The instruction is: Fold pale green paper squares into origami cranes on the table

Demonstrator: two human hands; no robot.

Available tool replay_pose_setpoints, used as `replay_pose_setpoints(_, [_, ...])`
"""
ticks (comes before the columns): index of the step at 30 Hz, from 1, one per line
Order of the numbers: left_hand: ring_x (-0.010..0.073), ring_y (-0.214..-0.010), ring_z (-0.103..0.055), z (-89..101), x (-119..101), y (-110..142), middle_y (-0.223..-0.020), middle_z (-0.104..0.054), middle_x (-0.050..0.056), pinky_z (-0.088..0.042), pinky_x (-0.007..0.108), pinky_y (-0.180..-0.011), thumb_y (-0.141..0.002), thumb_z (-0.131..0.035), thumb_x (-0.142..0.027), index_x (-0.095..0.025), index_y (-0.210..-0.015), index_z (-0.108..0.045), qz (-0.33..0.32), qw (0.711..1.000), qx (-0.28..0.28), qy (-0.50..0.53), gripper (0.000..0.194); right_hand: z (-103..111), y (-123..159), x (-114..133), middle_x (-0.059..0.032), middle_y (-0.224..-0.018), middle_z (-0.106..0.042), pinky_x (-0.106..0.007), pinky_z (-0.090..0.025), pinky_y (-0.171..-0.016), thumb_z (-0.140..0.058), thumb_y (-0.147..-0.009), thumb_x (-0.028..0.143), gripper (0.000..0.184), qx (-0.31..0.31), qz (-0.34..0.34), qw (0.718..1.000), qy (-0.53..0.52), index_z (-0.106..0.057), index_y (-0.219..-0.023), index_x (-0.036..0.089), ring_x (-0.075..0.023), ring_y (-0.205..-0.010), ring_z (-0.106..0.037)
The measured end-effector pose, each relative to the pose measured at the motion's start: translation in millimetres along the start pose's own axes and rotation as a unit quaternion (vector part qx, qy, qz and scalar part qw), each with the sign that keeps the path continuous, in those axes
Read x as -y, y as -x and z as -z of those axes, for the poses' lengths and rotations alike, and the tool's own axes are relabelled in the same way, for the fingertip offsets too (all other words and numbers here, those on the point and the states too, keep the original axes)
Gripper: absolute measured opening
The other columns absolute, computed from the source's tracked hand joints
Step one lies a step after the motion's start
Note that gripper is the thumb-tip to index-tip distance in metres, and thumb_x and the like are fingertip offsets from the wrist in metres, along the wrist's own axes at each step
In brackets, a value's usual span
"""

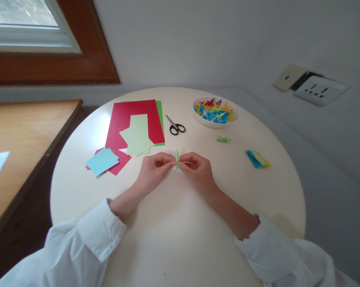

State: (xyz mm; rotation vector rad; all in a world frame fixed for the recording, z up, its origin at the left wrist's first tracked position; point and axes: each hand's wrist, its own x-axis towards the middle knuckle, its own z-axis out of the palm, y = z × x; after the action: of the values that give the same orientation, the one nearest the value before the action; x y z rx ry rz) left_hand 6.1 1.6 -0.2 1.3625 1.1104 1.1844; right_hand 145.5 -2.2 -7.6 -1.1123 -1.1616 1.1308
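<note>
Between my two hands, above the middle of the round table, is a small folded piece of light green paper (176, 156), held upright. My left hand (158, 167) pinches its left side between thumb and fingers. From the other side, my right hand (197, 169) pinches it the same way. The fingertips hide part of its folds. A small light green folded paper piece (223, 139) lies to the right, beyond my right hand. Black-handled scissors (175, 126) rest farther back, blades pointing away.
A white dish (211, 124) at the back right holds many colourful folded paper cranes. Red sheets (117, 119) with light green paper (138, 137) on top lie back left. Light blue squares (102, 161) sit nearer left. Small blue and yellow strips (258, 159) lie at the right.
</note>
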Motion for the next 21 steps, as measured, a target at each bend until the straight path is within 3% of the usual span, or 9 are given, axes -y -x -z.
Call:
replay_pose_setpoints(7, [0.0110,-0.062,-0.055,-2.8,2.3,0.4,-0.070,-0.065,0.002,-0.043,0.023,-0.059,-0.059,-0.074,-0.025,-0.014,-0.064,-0.066,0.038,0.999,-0.019,0.025,0.015,-0.7,1.6,-0.5,0.0002,-0.065,-0.062,-0.025,-0.051,-0.060,-0.069,-0.058,0.022,0.010,0.002,0.023,1.000,-0.002,-0.061,-0.061,0.017,-0.0124,-0.065,-0.059])
replay_pose_setpoints(14, [0.0098,-0.058,-0.052,-3.7,0.2,1.2,-0.066,-0.063,0.001,-0.038,0.022,-0.053,-0.061,-0.072,-0.027,-0.014,-0.065,-0.067,0.061,0.997,-0.039,0.032,0.015,-0.7,0.7,-1.6,-0.0005,-0.067,-0.065,-0.025,-0.051,-0.061,-0.071,-0.058,0.024,0.012,-0.002,0.001,1.000,-0.009,-0.064,-0.064,0.017,-0.0125,-0.063,-0.060])
replay_pose_setpoints(21, [0.0125,-0.070,-0.058,-3.9,4.0,1.9,-0.077,-0.067,0.004,-0.043,0.024,-0.065,-0.063,-0.072,-0.025,-0.015,-0.065,-0.069,0.029,0.996,-0.051,0.066,0.010,-3.0,0.2,0.5,0.0007,-0.063,-0.064,-0.025,-0.050,-0.060,-0.072,-0.057,0.023,0.011,-0.012,-0.015,0.999,-0.035,-0.065,-0.063,0.016,-0.0112,-0.060,-0.059])
